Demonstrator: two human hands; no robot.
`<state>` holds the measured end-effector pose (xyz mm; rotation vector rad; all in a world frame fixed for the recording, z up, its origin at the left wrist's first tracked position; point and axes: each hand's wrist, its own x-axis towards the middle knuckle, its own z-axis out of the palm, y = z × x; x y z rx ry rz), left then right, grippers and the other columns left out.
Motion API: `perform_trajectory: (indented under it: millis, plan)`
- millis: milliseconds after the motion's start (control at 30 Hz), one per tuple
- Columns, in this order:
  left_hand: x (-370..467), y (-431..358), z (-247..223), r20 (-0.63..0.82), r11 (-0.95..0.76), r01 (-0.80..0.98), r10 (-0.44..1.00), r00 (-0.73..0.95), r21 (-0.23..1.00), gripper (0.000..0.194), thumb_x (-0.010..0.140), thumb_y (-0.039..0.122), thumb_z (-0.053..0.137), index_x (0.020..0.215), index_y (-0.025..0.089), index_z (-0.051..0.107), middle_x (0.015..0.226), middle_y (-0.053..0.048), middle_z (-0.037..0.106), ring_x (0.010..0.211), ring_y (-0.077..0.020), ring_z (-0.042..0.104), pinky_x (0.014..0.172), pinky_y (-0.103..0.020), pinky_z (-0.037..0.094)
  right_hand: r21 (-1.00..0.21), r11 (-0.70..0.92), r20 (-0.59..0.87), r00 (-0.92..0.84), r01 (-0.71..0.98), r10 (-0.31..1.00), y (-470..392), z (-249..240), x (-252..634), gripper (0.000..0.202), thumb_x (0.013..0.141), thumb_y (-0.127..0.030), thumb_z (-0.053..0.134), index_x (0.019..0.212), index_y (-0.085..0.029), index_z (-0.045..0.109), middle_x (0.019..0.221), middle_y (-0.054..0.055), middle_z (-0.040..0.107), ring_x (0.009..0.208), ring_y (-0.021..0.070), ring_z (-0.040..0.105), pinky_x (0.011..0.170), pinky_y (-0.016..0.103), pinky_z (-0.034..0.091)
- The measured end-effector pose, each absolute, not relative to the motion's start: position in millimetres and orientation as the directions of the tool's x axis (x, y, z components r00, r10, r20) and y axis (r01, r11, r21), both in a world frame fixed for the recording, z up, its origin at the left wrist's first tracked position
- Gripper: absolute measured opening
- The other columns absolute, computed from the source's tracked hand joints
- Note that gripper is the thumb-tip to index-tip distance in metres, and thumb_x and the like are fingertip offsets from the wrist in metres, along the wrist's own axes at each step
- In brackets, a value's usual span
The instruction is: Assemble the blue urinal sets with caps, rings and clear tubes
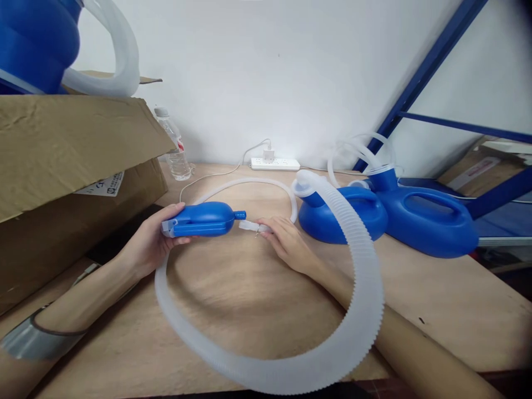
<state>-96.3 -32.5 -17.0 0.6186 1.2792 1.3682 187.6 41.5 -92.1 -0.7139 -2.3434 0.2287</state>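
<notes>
My left hand [152, 238] is closed around the left end of a blue hollow plastic piece [208, 216], which has a clear rim and a ribbed nozzle [240, 215] pointing right. My right hand [285, 238] pinches the end of a white corrugated hose [361, 288], where a small metal clip [258, 228] shows. A short gap parts the hose end from the nozzle. The hose makes a wide loop over the table, passing behind my left hand, and meets the neck of a blue jug [332, 219] with a handle, right of my right hand.
A second blue jug [432, 227] with pale tubing stands to the right, near a blue metal shelf [399, 111]. Cardboard boxes [75, 138] fill the left, with another blue container [37, 44] on top. A water bottle [177, 155] and a power strip [275, 164] are along the wall.
</notes>
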Motion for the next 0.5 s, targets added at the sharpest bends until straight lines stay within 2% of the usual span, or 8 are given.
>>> perform_trajectory:
  millis: [167,367,500]
  plan:
    - [-95.7,-33.9,-12.0,-0.308,0.201,-0.321,0.893,-0.329,0.926,0.012,0.095,0.021,0.056,0.096,0.012,0.064,0.066,-0.003,0.07,0.051,-0.0169,0.07,0.042,-0.019,0.058,-0.387,0.817,0.551,-0.604,0.427,0.576,38.2,-88.2,186.3,0.029,0.11,-0.035,0.04,0.127,-0.023,0.061,0.113,0.009,0.074,0.105,0.0249,0.069,0.095,0.044,0.052]
    - [-97.8,-35.3,-13.4,-0.275,0.211,-0.229,0.915,-0.297,0.95,0.016,0.093,0.022,0.056,0.087,0.01,0.064,0.058,-0.005,0.067,0.046,-0.0175,0.065,0.04,-0.021,0.053,-0.391,0.796,0.518,-0.604,0.462,0.605,34.0,-81.8,187.0,0.034,0.11,-0.036,0.041,0.13,-0.021,0.063,0.102,0.008,0.072,0.096,0.0235,0.067,0.091,0.041,0.052]
    - [-95.6,-36.0,-16.8,-0.26,0.204,-0.211,0.923,-0.284,0.956,0.015,0.091,0.024,0.058,0.09,0.011,0.065,0.061,-0.005,0.069,0.05,-0.0178,0.067,0.044,-0.021,0.055,-0.387,0.791,0.517,-0.599,0.474,0.611,33.8,-84.0,186.4,0.037,0.111,-0.037,0.038,0.134,-0.021,0.063,0.112,0.01,0.074,0.103,0.0251,0.068,0.095,0.043,0.052]
